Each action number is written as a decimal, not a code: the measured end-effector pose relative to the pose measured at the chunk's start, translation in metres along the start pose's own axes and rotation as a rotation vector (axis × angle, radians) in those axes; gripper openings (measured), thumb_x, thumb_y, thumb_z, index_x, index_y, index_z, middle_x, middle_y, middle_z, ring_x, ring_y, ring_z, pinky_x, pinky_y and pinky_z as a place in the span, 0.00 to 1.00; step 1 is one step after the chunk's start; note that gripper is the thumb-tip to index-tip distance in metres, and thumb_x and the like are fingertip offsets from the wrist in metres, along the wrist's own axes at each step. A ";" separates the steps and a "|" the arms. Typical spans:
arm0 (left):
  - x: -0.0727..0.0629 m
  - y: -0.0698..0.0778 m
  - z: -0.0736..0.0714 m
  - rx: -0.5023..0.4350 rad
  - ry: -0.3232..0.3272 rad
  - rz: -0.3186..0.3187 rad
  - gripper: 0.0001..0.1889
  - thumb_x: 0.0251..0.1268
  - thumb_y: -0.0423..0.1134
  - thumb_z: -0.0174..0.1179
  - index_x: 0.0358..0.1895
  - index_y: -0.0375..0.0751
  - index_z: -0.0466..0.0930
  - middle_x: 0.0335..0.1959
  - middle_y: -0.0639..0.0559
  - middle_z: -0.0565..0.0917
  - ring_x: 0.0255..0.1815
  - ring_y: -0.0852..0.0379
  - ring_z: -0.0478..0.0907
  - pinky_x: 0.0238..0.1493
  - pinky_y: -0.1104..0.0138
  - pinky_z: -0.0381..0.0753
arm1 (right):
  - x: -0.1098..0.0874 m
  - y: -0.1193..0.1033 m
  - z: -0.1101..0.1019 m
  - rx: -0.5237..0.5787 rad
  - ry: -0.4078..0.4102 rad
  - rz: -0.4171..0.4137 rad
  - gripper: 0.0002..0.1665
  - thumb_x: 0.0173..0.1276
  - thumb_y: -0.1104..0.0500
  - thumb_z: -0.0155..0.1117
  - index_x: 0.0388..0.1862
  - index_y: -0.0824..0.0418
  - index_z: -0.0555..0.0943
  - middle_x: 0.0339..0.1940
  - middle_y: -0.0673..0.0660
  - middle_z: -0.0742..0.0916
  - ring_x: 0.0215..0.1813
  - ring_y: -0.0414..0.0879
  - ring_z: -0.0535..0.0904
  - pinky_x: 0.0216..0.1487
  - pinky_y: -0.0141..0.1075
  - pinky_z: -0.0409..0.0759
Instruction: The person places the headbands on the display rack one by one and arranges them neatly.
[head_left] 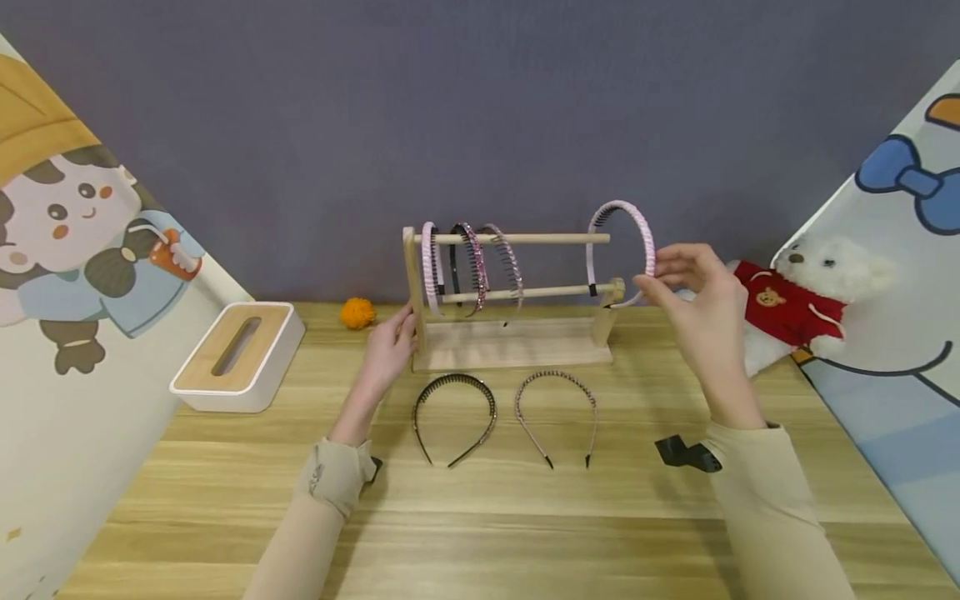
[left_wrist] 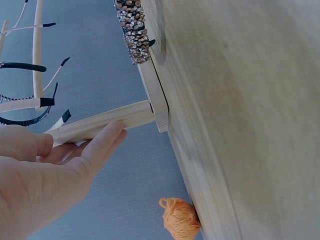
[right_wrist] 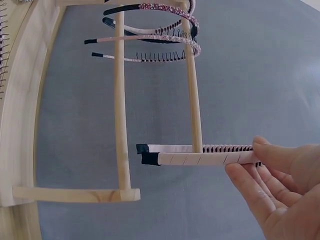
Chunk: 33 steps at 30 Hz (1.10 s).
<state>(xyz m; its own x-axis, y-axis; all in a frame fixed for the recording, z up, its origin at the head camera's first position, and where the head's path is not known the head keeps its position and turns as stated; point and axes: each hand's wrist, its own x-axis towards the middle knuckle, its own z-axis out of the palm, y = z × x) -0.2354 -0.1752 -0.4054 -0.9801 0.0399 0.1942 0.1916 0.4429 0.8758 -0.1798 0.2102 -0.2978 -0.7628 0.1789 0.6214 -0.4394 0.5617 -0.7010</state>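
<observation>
My right hand (head_left: pixel 701 300) pinches a pale pink wrapped headband (head_left: pixel 648 246) between thumb and fingers. This headband (right_wrist: pixel 200 159) is around the free right end of the rack's upper rod, and its black-tipped ends point away from the hand in the right wrist view. The left hand (head_left: pixel 392 346) holds the left post (left_wrist: pixel 107 119) of the wooden headband rack (head_left: pixel 517 354). Toward the rack's left side hang another pink headband (head_left: pixel 427 262), a pink glittery one (head_left: pixel 476 250) and a pale toothed one (head_left: pixel 512 258), among others.
In front of the rack lie a black toothed headband (head_left: pixel 456 377) and a pale beaded headband (head_left: pixel 555 374). An orange yarn ball (head_left: pixel 357 313) and a tissue box (head_left: pixel 273 367) are at left. At right sits a white teddy bear (head_left: pixel 783 308) in red.
</observation>
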 end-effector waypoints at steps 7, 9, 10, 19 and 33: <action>0.000 0.000 0.000 -0.010 -0.009 -0.014 0.24 0.91 0.36 0.45 0.81 0.32 0.64 0.73 0.26 0.73 0.60 0.30 0.84 0.59 0.53 0.89 | 0.002 -0.003 0.014 0.017 -0.025 -0.023 0.20 0.68 0.68 0.79 0.55 0.71 0.83 0.43 0.60 0.90 0.40 0.29 0.82 0.42 0.17 0.81; 0.000 0.000 -0.001 -0.012 -0.011 -0.014 0.24 0.91 0.35 0.45 0.81 0.31 0.64 0.73 0.26 0.73 0.60 0.29 0.83 0.59 0.53 0.89 | 0.003 -0.004 0.019 0.022 -0.030 -0.034 0.20 0.68 0.67 0.79 0.55 0.71 0.83 0.43 0.62 0.90 0.39 0.29 0.82 0.42 0.18 0.81; 0.000 0.000 -0.001 -0.013 -0.011 -0.015 0.24 0.91 0.36 0.45 0.81 0.31 0.64 0.73 0.26 0.72 0.60 0.29 0.84 0.59 0.52 0.89 | 0.003 -0.004 0.022 0.031 -0.034 -0.036 0.20 0.68 0.67 0.79 0.55 0.71 0.83 0.43 0.63 0.90 0.39 0.30 0.82 0.42 0.18 0.82; -0.001 0.001 -0.001 -0.003 -0.012 -0.007 0.24 0.91 0.35 0.45 0.81 0.31 0.64 0.73 0.26 0.73 0.58 0.30 0.85 0.58 0.51 0.90 | 0.006 -0.008 0.040 0.064 -0.060 -0.057 0.20 0.68 0.68 0.78 0.55 0.73 0.82 0.44 0.63 0.90 0.40 0.32 0.83 0.43 0.20 0.83; 0.000 0.000 -0.001 -0.014 -0.019 -0.004 0.24 0.91 0.35 0.45 0.81 0.32 0.64 0.72 0.26 0.73 0.59 0.29 0.84 0.58 0.51 0.90 | 0.006 -0.012 0.076 0.100 -0.089 -0.084 0.23 0.63 0.71 0.80 0.53 0.73 0.81 0.43 0.63 0.90 0.41 0.40 0.85 0.45 0.24 0.87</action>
<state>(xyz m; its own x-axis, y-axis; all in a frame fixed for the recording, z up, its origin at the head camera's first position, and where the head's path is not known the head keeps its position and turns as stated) -0.2348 -0.1757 -0.4048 -0.9816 0.0553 0.1828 0.1887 0.4303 0.8827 -0.2155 0.1435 -0.3120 -0.7582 0.0600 0.6493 -0.5451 0.4880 -0.6817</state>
